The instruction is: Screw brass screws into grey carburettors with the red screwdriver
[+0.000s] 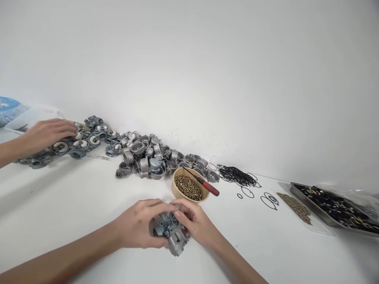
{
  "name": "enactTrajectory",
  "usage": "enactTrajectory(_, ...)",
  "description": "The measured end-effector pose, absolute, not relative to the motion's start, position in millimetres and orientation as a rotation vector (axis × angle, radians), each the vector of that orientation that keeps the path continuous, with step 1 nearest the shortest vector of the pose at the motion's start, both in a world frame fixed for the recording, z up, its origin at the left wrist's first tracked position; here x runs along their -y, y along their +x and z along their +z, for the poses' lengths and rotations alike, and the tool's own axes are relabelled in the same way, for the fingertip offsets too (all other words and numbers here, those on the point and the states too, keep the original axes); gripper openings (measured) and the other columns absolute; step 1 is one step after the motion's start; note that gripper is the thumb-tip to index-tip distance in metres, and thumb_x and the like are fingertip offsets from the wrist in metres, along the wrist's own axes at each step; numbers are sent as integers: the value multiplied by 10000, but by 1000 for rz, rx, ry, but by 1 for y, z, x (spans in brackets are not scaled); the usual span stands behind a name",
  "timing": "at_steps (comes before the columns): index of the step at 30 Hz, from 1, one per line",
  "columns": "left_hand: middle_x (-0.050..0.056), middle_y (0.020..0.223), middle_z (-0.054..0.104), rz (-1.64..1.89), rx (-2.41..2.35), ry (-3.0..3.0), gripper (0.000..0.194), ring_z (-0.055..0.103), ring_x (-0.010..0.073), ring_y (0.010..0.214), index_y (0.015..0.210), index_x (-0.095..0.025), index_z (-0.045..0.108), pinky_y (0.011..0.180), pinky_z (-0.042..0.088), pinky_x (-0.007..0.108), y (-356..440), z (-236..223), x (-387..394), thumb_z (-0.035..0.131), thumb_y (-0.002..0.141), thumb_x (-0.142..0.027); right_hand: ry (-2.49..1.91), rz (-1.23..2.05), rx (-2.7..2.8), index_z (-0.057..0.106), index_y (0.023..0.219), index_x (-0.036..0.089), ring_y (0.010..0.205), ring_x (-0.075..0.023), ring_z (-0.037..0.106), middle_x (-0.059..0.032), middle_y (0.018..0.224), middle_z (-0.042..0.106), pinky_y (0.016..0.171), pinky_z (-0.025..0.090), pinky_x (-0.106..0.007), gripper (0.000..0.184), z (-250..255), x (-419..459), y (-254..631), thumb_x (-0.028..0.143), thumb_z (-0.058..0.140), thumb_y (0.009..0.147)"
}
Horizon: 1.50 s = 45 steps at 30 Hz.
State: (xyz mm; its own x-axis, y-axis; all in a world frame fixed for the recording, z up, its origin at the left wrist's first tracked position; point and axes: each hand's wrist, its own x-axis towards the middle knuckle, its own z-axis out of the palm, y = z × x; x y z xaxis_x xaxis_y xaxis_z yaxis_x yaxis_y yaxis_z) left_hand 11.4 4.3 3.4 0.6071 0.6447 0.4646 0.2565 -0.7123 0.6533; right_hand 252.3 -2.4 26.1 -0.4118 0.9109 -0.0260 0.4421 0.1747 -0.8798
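Close in front of me, my left hand (141,225) is wrapped round the left side of a grey metal carburetor (175,236). My right hand (194,221) grips the same carburetor from the upper right, its thumb and fingers pressed near the top. The fingers hide part of the body. Just beyond my hands stands a round tan bowl (176,192) of brass-coloured screws (189,187). A screwdriver (211,187) with a red and black handle lies across its rim.
Another person's hand (51,134) reaches over carburetor bodies (79,149) at the left. Float bowls (145,154) are heaped along the wall. Black rubber rings (238,176) lie right of them. Further right are small brass parts (294,208) and a metal tray (314,205) of dark parts.
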Motion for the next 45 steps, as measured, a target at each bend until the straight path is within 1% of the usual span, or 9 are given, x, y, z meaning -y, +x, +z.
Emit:
enactTrajectory(5,11,1025,745,845,-911,2110,586,718,237,816,1280,-315,650,754,594,355,7,6,-10,849,729,-283,-1201,1130,2014,603,1346,210,851,-195,623,-80,1057,676,738,501,-324,551,35,4,259,642,477,1028)
enactTrajectory(10,-29,949,754,806,-1078,2118,510,718,248,831,1253,-349,666,805,549,364,6,13,-11,816,769,-297,-1189,1018,2207,461,1514,296,1077,-282,643,-103,1382,595,857,538,-382,846,40,9,258,548,829,794)
enactTrajectory(12,-26,918,750,794,-1115,2129,484,716,251,816,1242,-345,677,792,532,352,5,15,-11,813,778,-327,-1222,914,2267,449,1530,319,1159,-315,628,-98,1407,590,948,530,-428,939,38,9,255,467,905,722)
enactTrajectory(15,-27,899,753,765,-1104,2116,440,710,246,811,1234,-341,681,771,516,327,4,16,-12,789,807,-346,-1218,760,2241,526,1453,301,1241,-313,618,-87,1374,641,1066,486,-460,722,33,8,251,378,844,809)
enactTrajectory(25,-37,1085,811,704,-941,2045,281,715,237,998,1260,-322,652,1031,455,377,1,8,-17,577,1004,-411,-1087,435,2248,630,1278,245,952,-247,705,-63,1123,740,860,553,-369,530,36,10,251,356,825,798)
enactTrajectory(31,8,1004,772,775,-937,1934,310,677,227,919,1141,-248,671,885,478,322,6,1,-25,428,1050,-418,-1216,520,2217,649,1298,233,1084,-311,679,-92,1197,722,955,546,-415,726,38,12,245,519,933,695)
enactTrajectory(35,23,908,709,813,-956,1883,328,635,214,860,979,-216,640,791,466,302,10,-6,-31,388,1042,-416,-1325,526,2171,614,1367,267,965,-272,667,-89,1163,672,866,570,-417,629,39,16,241,466,844,815)
enactTrajectory(41,-4,769,608,836,-947,1852,296,562,188,749,863,-207,581,704,417,287,14,-12,-31,409,1020,-390,-1178,642,2280,381,1572,359,1379,-303,510,-89,1506,507,1147,452,-472,722,39,17,244,396,708,930)
enactTrajectory(45,-19,746,620,845,-927,1832,272,548,171,710,866,-204,597,675,411,273,15,-12,-30,445,1017,-372,-1107,673,2384,367,1590,414,1356,-304,528,-91,1510,461,1136,453,-495,753,33,16,248,365,708,920)
